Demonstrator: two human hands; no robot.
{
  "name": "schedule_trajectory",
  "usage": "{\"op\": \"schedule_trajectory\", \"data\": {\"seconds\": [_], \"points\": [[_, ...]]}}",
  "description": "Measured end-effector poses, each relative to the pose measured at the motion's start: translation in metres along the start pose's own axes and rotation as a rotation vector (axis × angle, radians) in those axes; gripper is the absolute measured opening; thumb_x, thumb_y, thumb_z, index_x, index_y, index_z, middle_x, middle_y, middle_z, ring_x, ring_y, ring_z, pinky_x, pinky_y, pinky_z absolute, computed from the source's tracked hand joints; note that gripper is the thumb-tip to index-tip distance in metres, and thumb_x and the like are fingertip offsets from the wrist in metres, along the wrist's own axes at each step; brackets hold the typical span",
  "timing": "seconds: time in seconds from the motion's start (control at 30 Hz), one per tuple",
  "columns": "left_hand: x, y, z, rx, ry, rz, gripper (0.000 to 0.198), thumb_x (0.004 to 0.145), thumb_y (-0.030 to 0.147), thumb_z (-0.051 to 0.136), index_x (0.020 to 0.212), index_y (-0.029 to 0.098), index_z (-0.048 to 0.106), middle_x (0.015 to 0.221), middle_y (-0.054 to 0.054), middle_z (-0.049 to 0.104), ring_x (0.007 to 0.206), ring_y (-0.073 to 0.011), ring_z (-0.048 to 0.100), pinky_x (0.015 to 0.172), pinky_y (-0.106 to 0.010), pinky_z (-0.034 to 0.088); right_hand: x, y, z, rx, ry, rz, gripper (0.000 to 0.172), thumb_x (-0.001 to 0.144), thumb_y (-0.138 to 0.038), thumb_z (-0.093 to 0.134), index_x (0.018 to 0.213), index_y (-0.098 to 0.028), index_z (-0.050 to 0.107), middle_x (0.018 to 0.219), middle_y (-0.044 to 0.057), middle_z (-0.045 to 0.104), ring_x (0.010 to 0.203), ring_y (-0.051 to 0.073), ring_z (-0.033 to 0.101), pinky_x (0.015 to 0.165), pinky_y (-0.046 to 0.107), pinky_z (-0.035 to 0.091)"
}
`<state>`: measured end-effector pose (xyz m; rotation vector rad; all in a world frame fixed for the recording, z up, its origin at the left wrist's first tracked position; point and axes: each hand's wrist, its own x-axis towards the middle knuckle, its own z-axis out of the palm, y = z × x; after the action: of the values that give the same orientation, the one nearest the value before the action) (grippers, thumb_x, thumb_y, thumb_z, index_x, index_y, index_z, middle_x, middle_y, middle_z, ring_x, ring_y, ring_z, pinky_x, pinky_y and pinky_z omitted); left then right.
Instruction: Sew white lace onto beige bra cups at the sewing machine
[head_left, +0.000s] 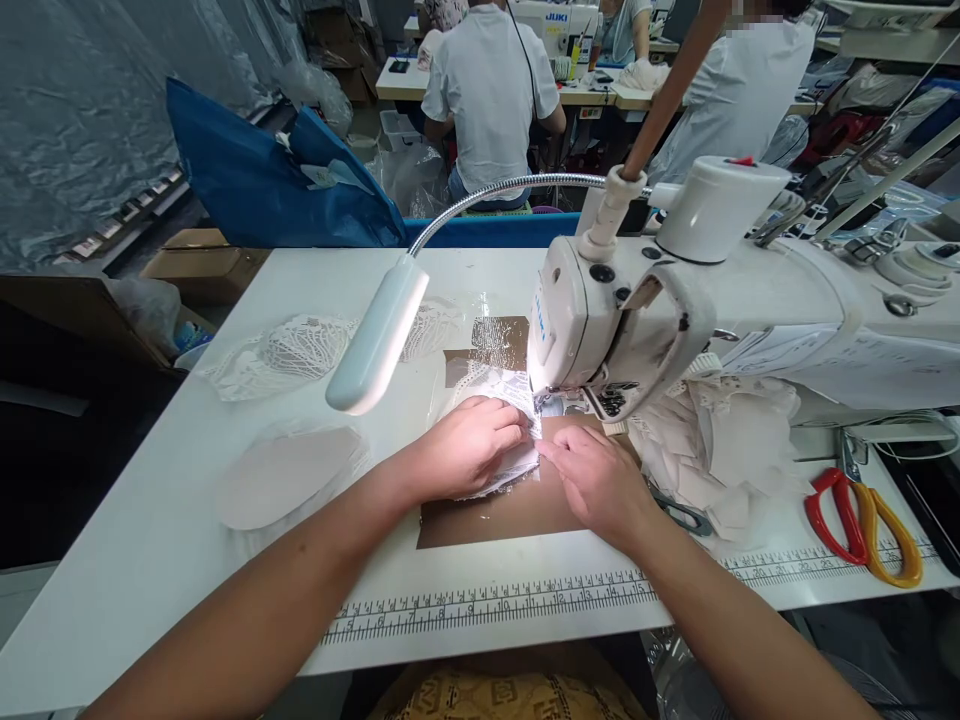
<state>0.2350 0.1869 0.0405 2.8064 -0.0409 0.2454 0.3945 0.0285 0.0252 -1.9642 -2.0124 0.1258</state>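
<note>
1. Head view, holdings: our left hand [469, 445], fingers curled, bunches the lace piece [504, 468] on the surface [150, 540], just before the sewing machine [600, 320]. Our right hand [596, 480] lies flat, fingers together, tips at the lace edge.
2. Orientation: the long axis appears to run away from us, far end under the needle.
3. Risk: our fingertips are close to the needle, so a slip could catch them. Bunched lace may feed crooked.

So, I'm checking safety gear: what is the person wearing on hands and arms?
Nothing shows: the left hand and right hand are bare, no gloves, rings or watch, and the left forearm and right forearm are uncovered, no sleeve in view.
</note>
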Motion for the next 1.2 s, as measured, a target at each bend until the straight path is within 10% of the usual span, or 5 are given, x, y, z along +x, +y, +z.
{"op": "schedule_trajectory", "data": {"seconds": [1.2], "points": [[0.001, -0.006, 0.004, 0.153, 0.083, -0.106, 0.036, 0.094, 0.027, 0.046, 0.123, 0.01, 0.06, 0.124, -0.015, 0.063, 0.101, -0.0278, 0.054, 0.088, -0.044, 0.045, 0.014, 0.001, 0.001, -0.077, -0.043, 0.117, 0.047, 0.086, -0.004, 0.04, 0.123, -0.02, 0.064, 0.089, 0.008, 0.065, 0.084, 0.022, 0.054, 0.067, 0.028, 0.042]]}}
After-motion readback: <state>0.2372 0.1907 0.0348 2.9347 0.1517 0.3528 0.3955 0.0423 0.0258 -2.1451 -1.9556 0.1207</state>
